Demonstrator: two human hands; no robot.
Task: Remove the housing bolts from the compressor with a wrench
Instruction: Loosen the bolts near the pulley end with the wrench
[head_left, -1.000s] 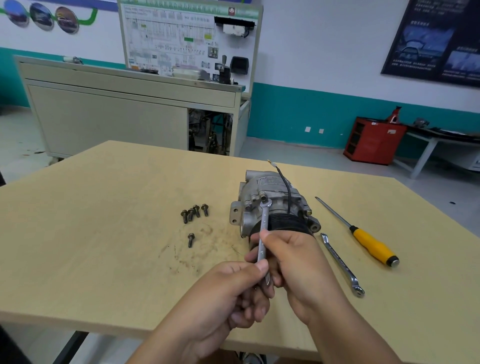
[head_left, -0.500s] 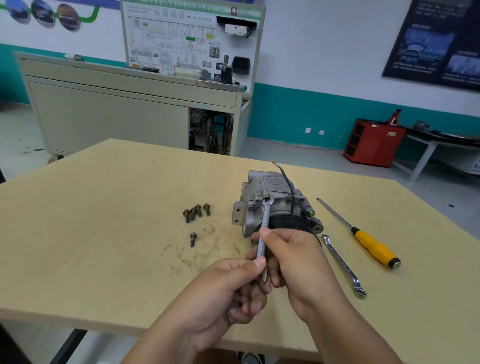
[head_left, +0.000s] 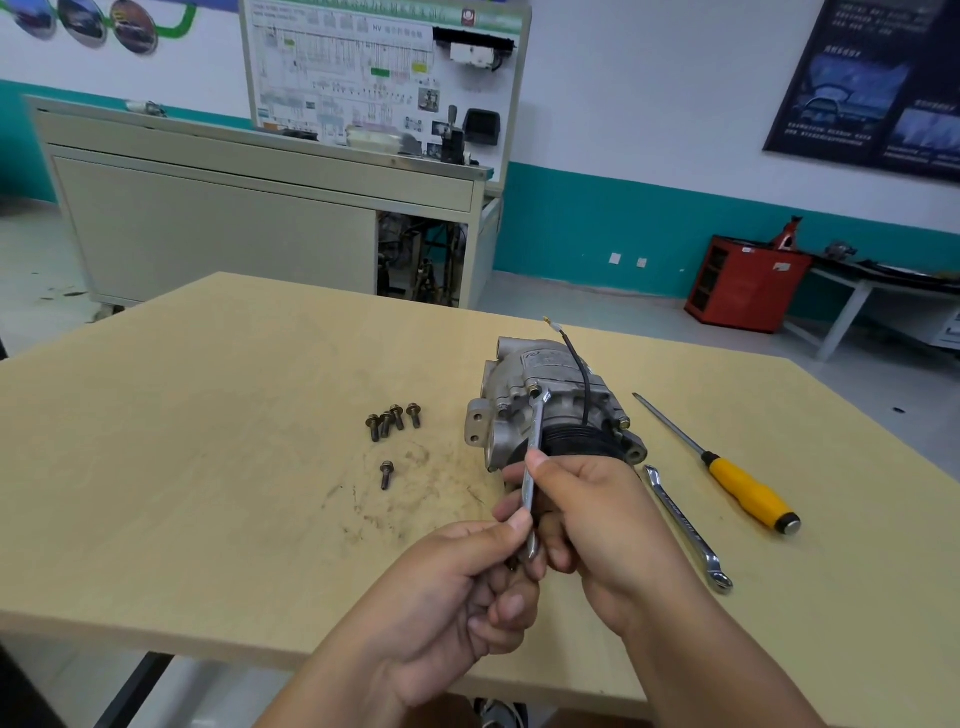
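the grey cast-metal compressor (head_left: 550, 395) looks heavy, rigid and probably oily; bracing it at the black ribbed pulley (head_left: 576, 441) seems safest. it lies on its side on the pale wooden table (head_left: 208, 467). the slim steel wrench (head_left: 535, 452) sits on a top bolt. the left hand (head_left: 457, 587) pinches its lower end and the right hand (head_left: 597, 514) curls around its shaft.

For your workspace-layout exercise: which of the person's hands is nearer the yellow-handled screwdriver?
Right. The right hand holds the wrench left of the screwdriver, with only a spare wrench lying between them. The left hand pinches the wrench's lower end, farther left.
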